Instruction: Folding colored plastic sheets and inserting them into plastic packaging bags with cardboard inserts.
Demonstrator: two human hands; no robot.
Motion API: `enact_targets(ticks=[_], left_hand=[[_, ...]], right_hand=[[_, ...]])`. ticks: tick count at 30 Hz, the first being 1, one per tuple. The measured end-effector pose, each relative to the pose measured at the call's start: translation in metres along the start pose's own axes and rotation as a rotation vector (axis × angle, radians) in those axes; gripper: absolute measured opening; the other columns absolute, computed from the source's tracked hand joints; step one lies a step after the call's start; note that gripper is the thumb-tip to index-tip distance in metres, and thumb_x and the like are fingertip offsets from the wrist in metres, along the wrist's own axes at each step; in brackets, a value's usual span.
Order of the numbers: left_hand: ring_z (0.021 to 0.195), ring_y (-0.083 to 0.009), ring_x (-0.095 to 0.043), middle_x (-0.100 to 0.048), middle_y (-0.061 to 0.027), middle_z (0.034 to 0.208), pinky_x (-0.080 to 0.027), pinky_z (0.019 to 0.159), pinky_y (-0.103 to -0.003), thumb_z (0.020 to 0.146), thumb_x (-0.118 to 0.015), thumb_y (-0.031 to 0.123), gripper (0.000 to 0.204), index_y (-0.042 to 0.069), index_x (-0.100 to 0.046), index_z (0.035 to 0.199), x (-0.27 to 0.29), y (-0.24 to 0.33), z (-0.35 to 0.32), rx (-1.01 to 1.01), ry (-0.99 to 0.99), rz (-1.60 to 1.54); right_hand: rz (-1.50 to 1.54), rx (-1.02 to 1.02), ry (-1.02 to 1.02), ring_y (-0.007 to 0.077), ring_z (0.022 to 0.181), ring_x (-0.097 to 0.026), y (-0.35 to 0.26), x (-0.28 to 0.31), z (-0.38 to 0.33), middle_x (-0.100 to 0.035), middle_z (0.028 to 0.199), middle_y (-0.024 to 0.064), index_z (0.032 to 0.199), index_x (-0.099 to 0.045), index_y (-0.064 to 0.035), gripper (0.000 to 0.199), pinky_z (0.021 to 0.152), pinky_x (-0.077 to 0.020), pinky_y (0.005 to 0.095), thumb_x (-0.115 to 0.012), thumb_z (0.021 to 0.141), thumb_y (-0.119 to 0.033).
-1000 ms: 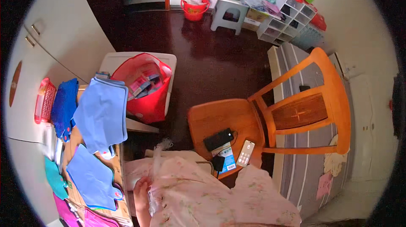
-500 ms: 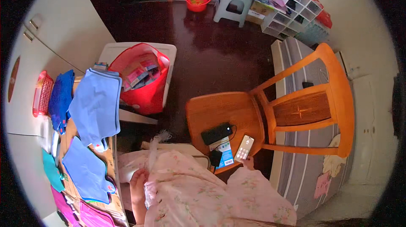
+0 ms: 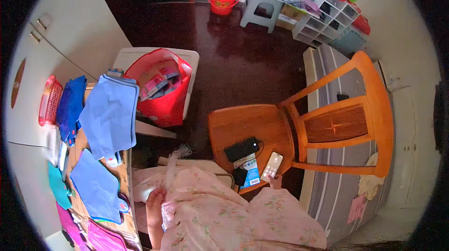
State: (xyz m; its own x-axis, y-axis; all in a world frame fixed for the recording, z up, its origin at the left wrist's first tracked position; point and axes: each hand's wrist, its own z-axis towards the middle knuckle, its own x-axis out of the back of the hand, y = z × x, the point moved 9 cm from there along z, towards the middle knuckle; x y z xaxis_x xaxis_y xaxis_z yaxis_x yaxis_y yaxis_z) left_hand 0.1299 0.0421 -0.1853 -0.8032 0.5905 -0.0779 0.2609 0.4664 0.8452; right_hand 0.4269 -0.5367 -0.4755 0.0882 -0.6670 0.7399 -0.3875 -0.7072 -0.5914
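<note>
Clear crinkled plastic wrap (image 3: 172,176), light, limp and slippery, is pinched by the left hand (image 3: 154,204) beside the worktop (image 3: 125,190) edge; best taken by a gathered fold. Right hand (image 3: 276,183) touches the white phone (image 3: 271,166) at the wooden chair (image 3: 252,129) seat's front edge, fingers hidden.
</note>
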Motion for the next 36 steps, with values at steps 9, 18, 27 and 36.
enact_targets(ticks=[9, 18, 27, 36], left_hand=[[0.089, -0.0118, -0.058, -0.064, -0.0035, 0.098, -0.045, 0.080, -0.026, 0.094, -0.054, 0.014, 0.025, 0.001, -0.060, 0.115, 0.018, -0.006, -0.012, -0.034, 0.053, -0.066], [0.109, -0.0194, -0.058, -0.062, -0.0115, 0.116, -0.045, 0.096, -0.031, 0.095, -0.050, 0.012, 0.033, -0.004, -0.055, 0.124, 0.030, 0.009, -0.040, -0.150, 0.059, -0.200], [0.120, -0.0186, -0.052, -0.057, -0.0090, 0.126, -0.040, 0.102, -0.032, 0.098, -0.053, 0.022, 0.041, 0.001, -0.049, 0.133, 0.029, -0.014, -0.051, -0.217, 0.041, -0.511], [0.135, -0.0242, -0.037, -0.041, -0.0148, 0.143, -0.026, 0.114, -0.037, 0.093, -0.057, 0.040, 0.069, -0.002, -0.032, 0.142, 0.012, -0.014, -0.037, -0.247, -0.307, -1.230]], right_hand=[[-0.211, 0.338, 0.278, 0.0411, 0.108, -0.051, -0.184, 0.023, 0.008, -0.057, 0.109, 0.0233, 0.114, -0.057, 0.0012, 0.040, 0.095, -0.0401, 0.0484, -0.066, 0.083, -0.023], [0.557, 1.627, -0.356, 0.0354, 0.113, -0.048, -0.677, -0.043, -0.300, -0.052, 0.118, 0.0193, 0.110, -0.056, -0.0036, 0.033, 0.098, -0.0384, 0.0449, -0.065, 0.079, -0.006], [-0.174, 2.406, -1.336, 0.0371, 0.124, -0.045, -0.741, -0.199, -0.639, -0.044, 0.138, 0.0184, 0.130, -0.049, -0.0068, 0.054, 0.105, -0.0374, 0.0438, -0.065, 0.085, -0.031], [-0.571, 2.280, -1.385, 0.0377, 0.141, -0.022, -0.686, -0.291, -0.671, -0.027, 0.151, 0.0209, 0.143, -0.031, -0.0008, 0.067, 0.115, -0.0218, 0.0434, -0.058, 0.089, -0.031]])
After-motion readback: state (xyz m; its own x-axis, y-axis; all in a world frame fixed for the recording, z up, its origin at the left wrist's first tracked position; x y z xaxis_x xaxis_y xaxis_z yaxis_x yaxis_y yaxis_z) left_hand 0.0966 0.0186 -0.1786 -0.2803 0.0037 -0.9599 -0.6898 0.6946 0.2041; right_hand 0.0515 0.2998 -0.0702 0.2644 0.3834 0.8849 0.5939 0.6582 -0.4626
